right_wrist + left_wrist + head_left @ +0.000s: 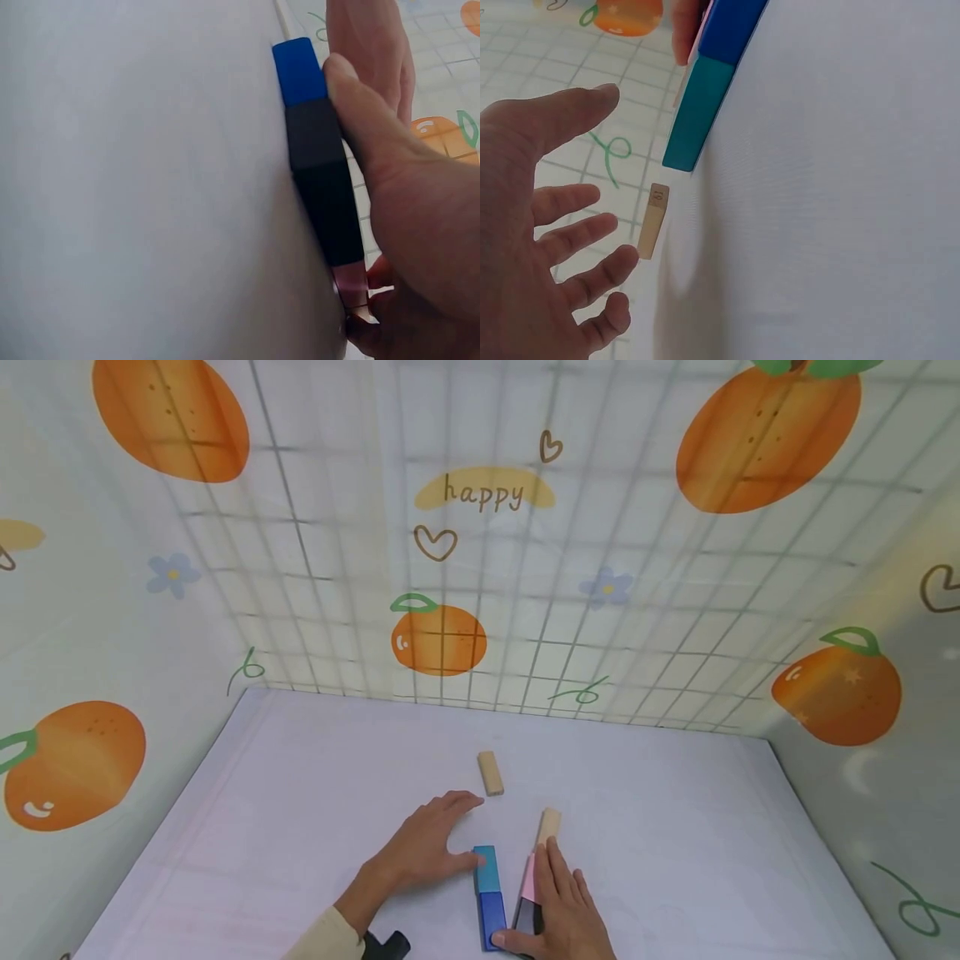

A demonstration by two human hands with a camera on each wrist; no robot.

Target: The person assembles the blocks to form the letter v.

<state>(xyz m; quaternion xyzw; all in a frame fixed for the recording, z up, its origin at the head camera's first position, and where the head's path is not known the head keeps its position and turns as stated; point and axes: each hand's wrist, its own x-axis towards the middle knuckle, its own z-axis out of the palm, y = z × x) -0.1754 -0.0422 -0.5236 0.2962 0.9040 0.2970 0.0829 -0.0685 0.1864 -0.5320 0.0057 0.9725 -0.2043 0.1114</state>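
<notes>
My left hand (420, 847) is spread with fingers and thumb apart, its thumb tip right at the side of a teal block (487, 870). A blue block (492, 920) sits end to end with the teal one, nearer me. Beside them runs a second row: a black block (326, 187), a pink block (528, 878) and a plain wooden block (551, 823) at the far end. My right hand (568, 914) lies along this row, fingers straight against its right side, thumb tip at the near end of the blue block. The hand partly hides the black and pink blocks.
Another wooden block (491, 773) lies alone farther back, past the left fingertips; a small dark mark shows on its end. The white tabletop (337, 760) meets cloth walls printed with oranges at the back and sides. A black device (386, 946) is at my left wrist.
</notes>
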